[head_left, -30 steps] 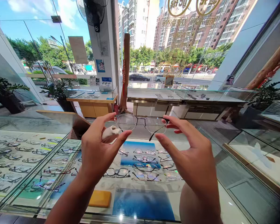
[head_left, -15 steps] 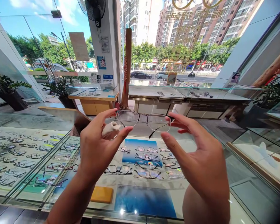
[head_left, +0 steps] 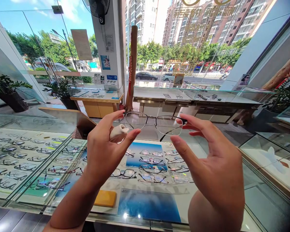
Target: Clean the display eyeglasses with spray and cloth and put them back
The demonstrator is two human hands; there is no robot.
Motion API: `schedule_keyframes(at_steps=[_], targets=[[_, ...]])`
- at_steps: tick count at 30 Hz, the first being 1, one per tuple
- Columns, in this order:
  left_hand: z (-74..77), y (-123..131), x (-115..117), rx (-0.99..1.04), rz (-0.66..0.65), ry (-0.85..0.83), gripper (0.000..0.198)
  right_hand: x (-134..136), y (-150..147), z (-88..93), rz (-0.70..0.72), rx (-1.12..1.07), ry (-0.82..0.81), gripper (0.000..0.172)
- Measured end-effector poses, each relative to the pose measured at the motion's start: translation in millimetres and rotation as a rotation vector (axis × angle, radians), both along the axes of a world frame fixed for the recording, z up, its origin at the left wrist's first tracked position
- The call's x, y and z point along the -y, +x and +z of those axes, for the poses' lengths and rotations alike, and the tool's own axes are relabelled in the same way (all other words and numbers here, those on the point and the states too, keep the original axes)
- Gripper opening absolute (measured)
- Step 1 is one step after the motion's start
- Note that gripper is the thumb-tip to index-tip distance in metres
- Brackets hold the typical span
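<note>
A pair of eyeglasses (head_left: 151,117) with a thin dark upper rim is held up in front of me, lenses side by side. My left hand (head_left: 106,148) grips its left end, and a whitish cloth (head_left: 118,131) is bunched in the same hand, partly hidden behind the fingers. At the right end, the fingers of my right hand (head_left: 215,158) hold the frame by its hinge, the thumb lying lower and apart from the lens. One temple arm with a dark tip slants down behind the right lens.
Below my hands is a glass display counter (head_left: 157,219) with rows of glasses (head_left: 153,178), a blue sheet (head_left: 147,204) and a yellow case (head_left: 105,198). A brown wooden-looking panel (head_left: 65,116) stands at left. More showcases (head_left: 164,93) line the window.
Both hands and the eyeglasses have shifted slightly to the right in view. The eyeglasses look a little more spread, and the grip stays the same.
</note>
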State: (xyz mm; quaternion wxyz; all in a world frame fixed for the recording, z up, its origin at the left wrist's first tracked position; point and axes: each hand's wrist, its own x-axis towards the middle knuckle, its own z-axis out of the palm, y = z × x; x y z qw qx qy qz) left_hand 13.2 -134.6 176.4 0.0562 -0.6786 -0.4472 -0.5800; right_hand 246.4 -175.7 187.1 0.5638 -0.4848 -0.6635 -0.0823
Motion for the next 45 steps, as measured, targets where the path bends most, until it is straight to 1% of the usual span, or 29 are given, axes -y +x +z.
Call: schedule_keyframes(at_steps=[8,17,26,30,37,43,45], targets=[[-0.1,0,0,0.007,0.001,0.002,0.053,1,-1,-0.1,0.007,0.008,0.013,0.041],[-0.9,2,-1,0.021,-0.042,-0.015,0.054,5,-2,0.8,-0.011,0.015,0.019,0.041],[-2.5,4,-2,0.01,-0.053,-0.008,0.053,9,-4,0.6,-0.016,-0.016,0.016,0.04],[-2.5,5,-1,0.049,-0.036,0.016,0.053,3,-3,0.4,0.027,-0.047,0.002,0.04],[-4.7,4,1,0.104,-0.022,0.074,0.057,-10,5,-0.4,0.183,-0.093,-0.074,0.041],[-5.6,6,1,0.114,0.005,0.103,0.056,-16,6,-3.8,0.197,-0.121,-0.095,0.051],[-5.0,6,1,0.129,-0.011,0.088,0.055,-17,4,-5.1,0.195,-0.135,-0.081,0.05]])
